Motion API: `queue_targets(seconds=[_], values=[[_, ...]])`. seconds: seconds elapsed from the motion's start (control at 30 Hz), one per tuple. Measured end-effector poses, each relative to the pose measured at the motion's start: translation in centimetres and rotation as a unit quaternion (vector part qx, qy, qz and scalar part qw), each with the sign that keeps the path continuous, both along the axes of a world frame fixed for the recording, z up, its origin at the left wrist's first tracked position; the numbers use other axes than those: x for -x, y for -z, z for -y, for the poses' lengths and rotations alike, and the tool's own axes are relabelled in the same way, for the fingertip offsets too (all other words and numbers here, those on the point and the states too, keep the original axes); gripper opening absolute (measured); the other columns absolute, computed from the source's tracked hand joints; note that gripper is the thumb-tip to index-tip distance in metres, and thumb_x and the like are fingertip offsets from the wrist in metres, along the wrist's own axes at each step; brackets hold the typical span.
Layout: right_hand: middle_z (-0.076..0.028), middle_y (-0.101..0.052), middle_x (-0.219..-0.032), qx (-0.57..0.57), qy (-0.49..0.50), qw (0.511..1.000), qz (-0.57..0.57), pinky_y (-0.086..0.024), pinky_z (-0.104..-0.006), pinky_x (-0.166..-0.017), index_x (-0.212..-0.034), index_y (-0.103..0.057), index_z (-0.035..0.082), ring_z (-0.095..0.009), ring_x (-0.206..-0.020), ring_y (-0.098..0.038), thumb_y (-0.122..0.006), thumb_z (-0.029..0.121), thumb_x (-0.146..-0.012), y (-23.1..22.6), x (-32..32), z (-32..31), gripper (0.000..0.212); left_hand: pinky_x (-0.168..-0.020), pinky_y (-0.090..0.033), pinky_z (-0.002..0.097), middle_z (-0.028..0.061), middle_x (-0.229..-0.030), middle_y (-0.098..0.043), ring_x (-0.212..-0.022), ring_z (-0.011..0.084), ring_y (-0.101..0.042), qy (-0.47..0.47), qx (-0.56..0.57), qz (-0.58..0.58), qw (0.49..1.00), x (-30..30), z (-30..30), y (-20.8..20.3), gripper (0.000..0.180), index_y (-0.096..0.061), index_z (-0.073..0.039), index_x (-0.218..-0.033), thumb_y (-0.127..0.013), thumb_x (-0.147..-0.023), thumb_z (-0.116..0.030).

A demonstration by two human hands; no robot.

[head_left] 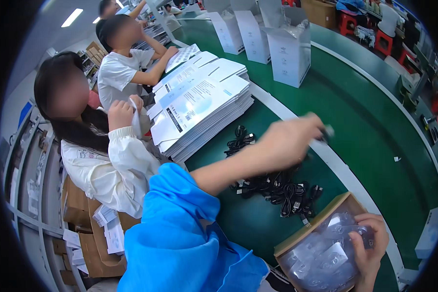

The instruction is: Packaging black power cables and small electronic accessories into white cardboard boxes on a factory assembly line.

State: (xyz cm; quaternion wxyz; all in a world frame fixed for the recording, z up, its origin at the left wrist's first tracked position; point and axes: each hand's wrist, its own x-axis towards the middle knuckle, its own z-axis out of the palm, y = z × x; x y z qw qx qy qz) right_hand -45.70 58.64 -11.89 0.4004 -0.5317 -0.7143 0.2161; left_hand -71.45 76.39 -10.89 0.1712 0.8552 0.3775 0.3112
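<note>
My left arm, in a blue sleeve, reaches across the table. My left hand point(289, 143) is blurred and closed around a small dark thing with a pale end point(328, 133), too smeared to name. Below and beside that hand lie several coiled black cables point(293, 197) with silver plugs. At the lower right stands an open cardboard box point(321, 225) filled with clear plastic packages point(316, 258). My right hand point(373, 248) is at the box's right side, its thumb and fingers closed on one clear plastic package.
A tall stack of flat white cartons point(199, 104) sits left of the cables. Open white boxes point(291, 58) stand at the back on the green table point(355, 97), beyond a white divider strip point(336, 165). A person in white point(107, 160) works close at left, another behind.
</note>
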Motion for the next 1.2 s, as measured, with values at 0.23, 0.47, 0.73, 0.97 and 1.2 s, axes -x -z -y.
queue_targets(seconds=[0.23, 0.47, 0.73, 0.97, 1.2], values=[[-0.012, -0.065, -0.084, 0.021, 0.037, 0.994, 0.096, -0.048, -0.0316, -0.065, -0.092, -0.060, 0.003, -0.026, -0.075, -0.063, -0.074, 0.005, -0.070, -1.0, -0.3, 0.3, 0.026, -0.078, -0.048, 0.0403, 0.0161, -0.095, -0.061, -0.092, 0.0344, -0.059, 0.080, -0.006, -0.173, 0.982, 0.0, 0.4, 3.9, 0.027, -0.053, -0.003, -0.112, -0.053, -0.092, -0.021], [-0.009, -0.066, -0.082, 0.037, -0.037, 0.998, -0.039, -0.050, -0.0301, -0.065, -0.093, -0.062, 0.005, -0.024, -0.071, -0.064, -0.074, 0.007, -0.072, 0.9, -1.0, -0.4, 0.025, -0.080, -0.045, 0.0354, 0.0154, -0.102, -0.059, -0.093, 0.0278, -0.058, 0.257, 0.116, 0.079, 0.956, -5.2, 3.9, -0.3, 0.047, -0.046, -0.002, -0.132, -0.058, -0.089, -0.017], [-0.008, -0.065, -0.072, -0.041, 0.017, 0.998, 0.039, -0.049, -0.0284, -0.054, -0.084, -0.061, 0.006, -0.021, -0.060, -0.064, -0.074, 0.015, -0.076, 0.8, -2.8, -0.4, 0.017, -0.079, -0.047, 0.0323, 0.0132, -0.105, -0.059, -0.091, 0.0199, -0.058, 0.384, 0.211, 0.103, 0.893, -10.0, 7.0, 2.1, 0.056, -0.036, -0.002, -0.141, -0.057, -0.090, -0.013], [-0.006, -0.065, -0.073, 0.018, 0.060, 0.998, -0.025, -0.050, -0.0252, -0.060, -0.086, -0.059, 0.004, -0.017, -0.064, -0.065, -0.077, 0.011, -0.071, 1.2, -1.5, -1.7, 0.024, -0.065, -0.049, 0.0254, 0.0090, -0.091, -0.061, -0.073, 0.0133, -0.060, 0.304, 0.367, 0.154, 0.866, -9.1, 6.3, 2.7, 0.053, -0.030, -0.005, -0.143, -0.050, -0.095, -0.017], [-0.011, -0.067, -0.089, 0.101, 0.042, 0.994, -0.009, -0.052, -0.0318, -0.073, -0.100, -0.059, 0.004, -0.024, -0.081, -0.067, -0.079, 0.015, -0.070, 0.5, -0.2, -0.8, 0.038, -0.064, -0.053, 0.0266, 0.0122, -0.092, -0.061, -0.073, 0.0140, -0.062, 0.325, 0.285, 0.296, 0.852, -9.3, 6.6, 5.8, 0.050, -0.032, -0.004, -0.142, -0.046, -0.097, -0.021]])
